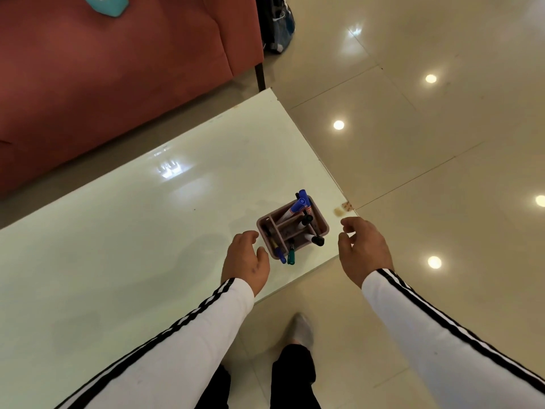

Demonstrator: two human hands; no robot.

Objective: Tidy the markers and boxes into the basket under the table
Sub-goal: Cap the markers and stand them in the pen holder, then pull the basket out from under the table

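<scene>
Two hands flanking marker caddy (292, 231) at counter (132, 231) near corner.
Left hand (246, 261) and right hand (364, 249): fingers apart, empty. Grip both sides, keep level so markers (298, 206) stay in.

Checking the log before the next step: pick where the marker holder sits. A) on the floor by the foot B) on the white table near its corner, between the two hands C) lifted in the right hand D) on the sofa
B: the holder stands on the table near its corner, with the left hand and right hand open either side, neither touching it.
</scene>
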